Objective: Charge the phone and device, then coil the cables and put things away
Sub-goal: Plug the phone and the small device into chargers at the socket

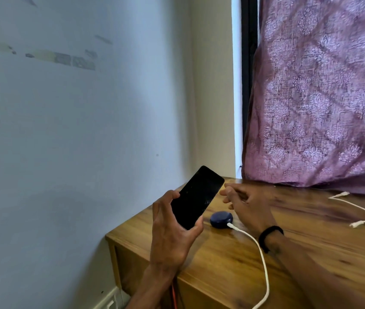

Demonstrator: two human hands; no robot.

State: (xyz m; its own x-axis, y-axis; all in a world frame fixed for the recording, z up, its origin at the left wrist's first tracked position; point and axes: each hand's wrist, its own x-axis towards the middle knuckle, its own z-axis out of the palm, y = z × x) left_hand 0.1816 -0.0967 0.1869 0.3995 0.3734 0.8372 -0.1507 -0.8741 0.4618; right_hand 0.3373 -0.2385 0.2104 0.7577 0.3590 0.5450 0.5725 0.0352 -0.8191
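Note:
My left hand [170, 233] grips a black phone [196, 197] by its lower end and holds it tilted above the left corner of the wooden table [310, 253]. Its screen is dark. My right hand [247, 204] hovers just right of the phone with loosely curled fingers and holds nothing; a black band is on that wrist. Below, a small round dark-blue device [221, 219] lies on the table with a white cable [264, 264] plugged into it. Another white cable [359, 207] with two loose connector ends lies at the right.
A pale wall stands close on the left. A purple patterned curtain [322, 97] hangs over the window behind the table and reaches the tabletop. The plugged cable runs off the table's front edge. A red cord [174, 295] shows below my left forearm.

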